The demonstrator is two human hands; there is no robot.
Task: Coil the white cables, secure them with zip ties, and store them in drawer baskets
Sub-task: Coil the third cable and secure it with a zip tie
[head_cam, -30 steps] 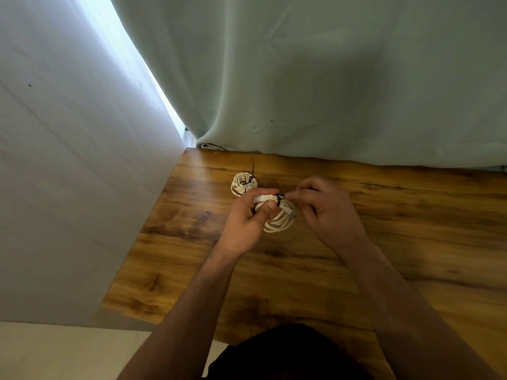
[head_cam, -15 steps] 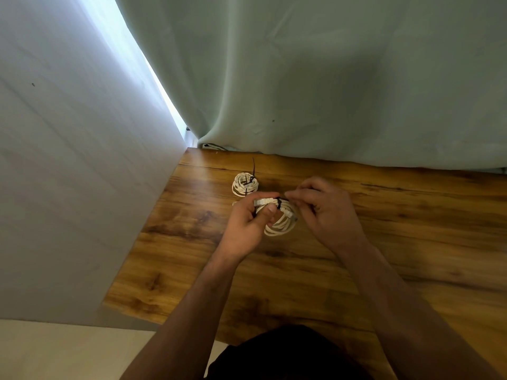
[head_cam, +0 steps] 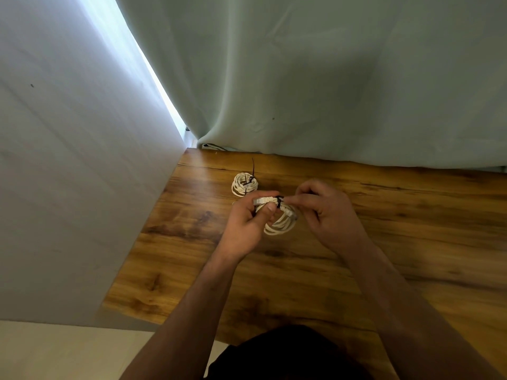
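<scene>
A coiled white cable [head_cam: 282, 223] is held just above the wooden table [head_cam: 301, 270]. My left hand [head_cam: 247, 223] grips the coil's top between thumb and fingers. A black zip tie [head_cam: 279, 201] wraps the coil at the top, and my right hand [head_cam: 326, 215] pinches it from the right. Behind them a second coiled white cable [head_cam: 244, 185] lies on the table, bound with a black zip tie whose tail [head_cam: 253, 167] sticks up toward the curtain.
A pale wall [head_cam: 82, 187] runs along the table's left edge. A light green curtain [head_cam: 329, 78] hangs along the far edge. A white object [head_cam: 211, 146] peeks out under the curtain at the back corner.
Both hands have stayed on the coil and the zip tie, shifting only slightly. The second coil has not moved.
</scene>
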